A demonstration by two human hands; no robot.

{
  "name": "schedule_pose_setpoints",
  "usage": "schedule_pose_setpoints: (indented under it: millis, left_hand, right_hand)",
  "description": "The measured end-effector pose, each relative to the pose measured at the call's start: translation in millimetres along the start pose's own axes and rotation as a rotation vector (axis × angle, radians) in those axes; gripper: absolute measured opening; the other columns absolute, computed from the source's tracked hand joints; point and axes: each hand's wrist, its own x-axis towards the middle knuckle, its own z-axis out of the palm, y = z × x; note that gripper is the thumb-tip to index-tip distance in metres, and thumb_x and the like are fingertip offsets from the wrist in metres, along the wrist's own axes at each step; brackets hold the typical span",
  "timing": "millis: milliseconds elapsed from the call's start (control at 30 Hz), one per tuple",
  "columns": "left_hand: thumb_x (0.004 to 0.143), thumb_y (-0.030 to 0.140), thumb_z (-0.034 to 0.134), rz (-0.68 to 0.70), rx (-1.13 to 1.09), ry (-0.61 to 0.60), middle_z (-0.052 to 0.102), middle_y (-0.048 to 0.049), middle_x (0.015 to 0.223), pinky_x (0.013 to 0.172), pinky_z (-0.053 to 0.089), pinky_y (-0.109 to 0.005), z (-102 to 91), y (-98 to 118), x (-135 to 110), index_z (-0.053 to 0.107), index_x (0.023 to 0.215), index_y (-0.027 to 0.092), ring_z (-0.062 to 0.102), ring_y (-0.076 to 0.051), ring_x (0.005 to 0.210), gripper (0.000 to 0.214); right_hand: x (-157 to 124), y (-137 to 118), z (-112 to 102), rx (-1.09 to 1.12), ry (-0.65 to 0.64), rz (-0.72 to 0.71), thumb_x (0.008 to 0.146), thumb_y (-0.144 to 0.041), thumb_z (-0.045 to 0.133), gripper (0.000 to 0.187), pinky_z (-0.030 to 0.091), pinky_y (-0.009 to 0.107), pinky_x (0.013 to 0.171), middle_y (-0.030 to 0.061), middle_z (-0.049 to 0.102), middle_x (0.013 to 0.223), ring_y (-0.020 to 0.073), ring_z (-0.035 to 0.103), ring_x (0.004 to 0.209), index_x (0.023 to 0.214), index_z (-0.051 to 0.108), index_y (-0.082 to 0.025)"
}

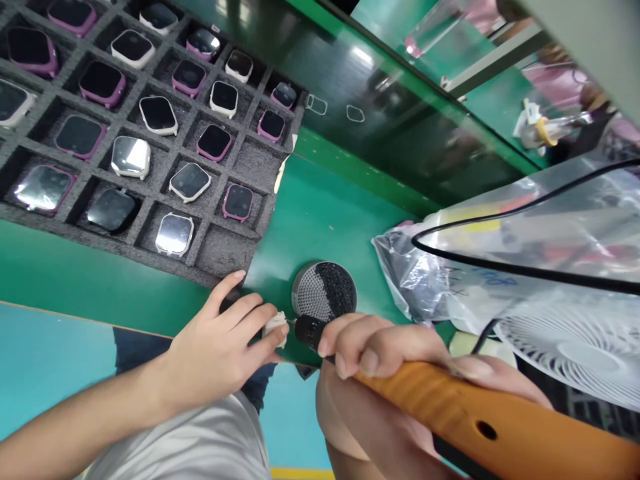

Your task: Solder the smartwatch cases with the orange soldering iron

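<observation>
our left hand (220, 347) pinched one small white part (276, 328) just beside the black tip (309, 331) of one orange-handled tool (465, 400), gripped in our closed right hand (375, 343). one round bristle pad (324, 292) sat near them on the green bench mat (320, 213), beside a foam tray (220, 250) holding twenty-one smartwatch bodies (131, 157), with one plastic bag (425, 280) and one white fan (565, 347) alongside.

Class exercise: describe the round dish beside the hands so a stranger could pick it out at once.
On the green bench mat, find the foam tray of watch cases. Near its corner, by the hands, sits a small round metal dish. Unlike the angular cases, it is circular, its top half black, half pale mesh.
</observation>
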Motion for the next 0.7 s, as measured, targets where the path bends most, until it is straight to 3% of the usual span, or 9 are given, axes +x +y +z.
schedule_pose_setpoints:
  millis: [200,367,467,567,700]
  left_hand:
    - [0.108,0.044,0.070,-0.007,0.004,0.001,0.077,-0.0035,0.129,0.140,0.018,-0.060,-0.4,0.0,-0.6,0.077,0.126,0.025,0.065,-0.024,0.122,0.027]
    - [0.108,0.045,0.070,-0.009,0.013,-0.002,0.077,-0.0027,0.129,0.141,0.016,-0.060,-1.1,-0.5,-1.0,0.077,0.125,0.025,0.065,-0.024,0.122,0.027]
    - [0.107,0.044,0.071,-0.008,0.011,0.007,0.077,-0.0031,0.129,0.141,0.018,-0.060,-1.2,-1.0,-0.3,0.077,0.124,0.025,0.066,-0.024,0.121,0.027]
    - [0.107,0.043,0.071,-0.004,0.008,0.011,0.078,-0.0032,0.127,0.140,0.021,-0.061,-1.1,-1.7,0.8,0.077,0.123,0.024,0.066,-0.024,0.120,0.025]
    - [0.105,0.044,0.074,0.007,0.018,0.013,0.078,-0.0028,0.124,0.137,0.027,-0.062,-1.5,-2.5,1.0,0.077,0.122,0.026,0.066,-0.024,0.117,0.026]
  right_hand:
    - [-2.3,1.3,4.5,0.013,-0.007,-0.012,0.098,-0.060,0.066,0.043,0.055,0.045,0.057,0.0000,0.062,0.087,0.0196,0.058,0.064,0.130,0.062,-0.031]
    - [2.8,-7.8,6.8,0.026,-0.101,0.031,0.105,-0.036,0.057,0.026,0.056,0.045,0.061,0.0004,0.067,0.087,0.0209,0.063,0.068,0.129,0.067,-0.033]
    - [5.3,-10.2,13.9,0.019,-0.086,0.020,0.104,-0.042,0.062,0.023,0.058,0.045,0.061,0.0014,0.070,0.088,0.0212,0.064,0.069,0.121,0.071,-0.029]
    - [3.9,-5.2,19.7,0.010,0.013,0.001,0.101,-0.057,0.065,0.034,0.059,0.046,0.057,0.0003,0.069,0.085,0.0208,0.063,0.063,0.119,0.071,-0.029]
    - [4.8,1.4,12.9,0.087,-0.069,-0.037,0.100,-0.063,0.065,0.041,0.058,0.042,0.055,-0.0003,0.068,0.086,0.0190,0.063,0.062,0.124,0.070,-0.029]
